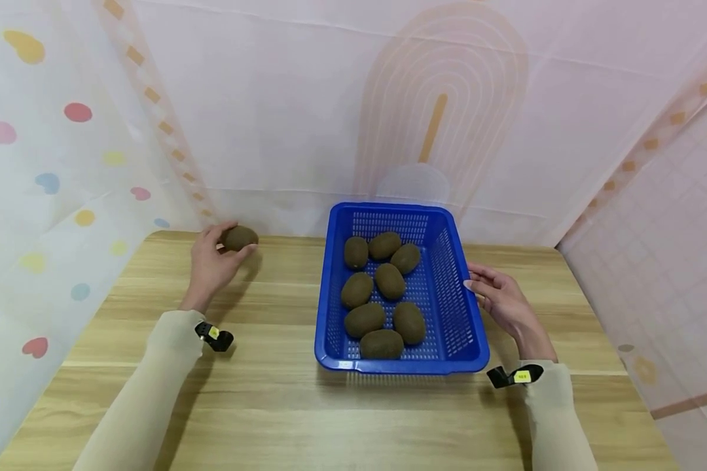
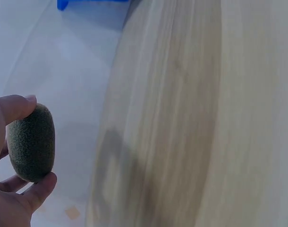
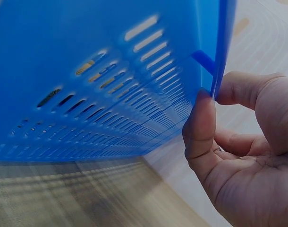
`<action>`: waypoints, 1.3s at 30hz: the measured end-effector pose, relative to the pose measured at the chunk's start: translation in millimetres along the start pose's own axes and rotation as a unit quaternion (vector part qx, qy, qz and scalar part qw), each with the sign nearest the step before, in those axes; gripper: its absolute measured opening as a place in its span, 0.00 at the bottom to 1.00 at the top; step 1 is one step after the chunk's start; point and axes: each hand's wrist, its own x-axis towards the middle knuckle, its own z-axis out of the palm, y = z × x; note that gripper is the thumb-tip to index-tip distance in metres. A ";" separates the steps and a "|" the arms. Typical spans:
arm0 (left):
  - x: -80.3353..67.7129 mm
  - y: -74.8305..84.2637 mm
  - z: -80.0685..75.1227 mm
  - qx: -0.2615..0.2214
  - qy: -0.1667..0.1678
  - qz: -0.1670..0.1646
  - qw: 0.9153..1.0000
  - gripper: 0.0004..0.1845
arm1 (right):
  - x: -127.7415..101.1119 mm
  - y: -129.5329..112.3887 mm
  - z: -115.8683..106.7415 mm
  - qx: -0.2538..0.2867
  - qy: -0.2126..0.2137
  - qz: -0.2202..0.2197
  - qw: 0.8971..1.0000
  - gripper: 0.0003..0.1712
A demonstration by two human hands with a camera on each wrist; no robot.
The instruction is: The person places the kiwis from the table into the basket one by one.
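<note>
Between thumb and fingers, my left hand (image 1: 211,263) holds a brown fuzzy kiwi (image 1: 241,239) near the table's far left edge. In the left wrist view the kiwi (image 2: 33,143) is gripped at its two ends, its shadow falling on the wood. My right hand (image 1: 505,302) pinches the right rim of a blue plastic basket (image 1: 478,330), thumb and finger on either side of the lip in the right wrist view. Several kiwis (image 1: 390,281) lie inside the basket, mostly toward its left and middle.
The basket sits right of centre on a wood-grain table (image 1: 259,405), its far end close to a pale patterned backdrop (image 1: 283,118). Similar sheets hang at both sides. Each sleeved wrist carries a small black camera (image 1: 215,336).
</note>
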 end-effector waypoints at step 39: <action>-27.5 122.2 35.6 -0.066 -0.079 0.176 0.979 0.31 | -2.6 -2.1 1.8 0.002 -0.009 -0.003 1.000 0.37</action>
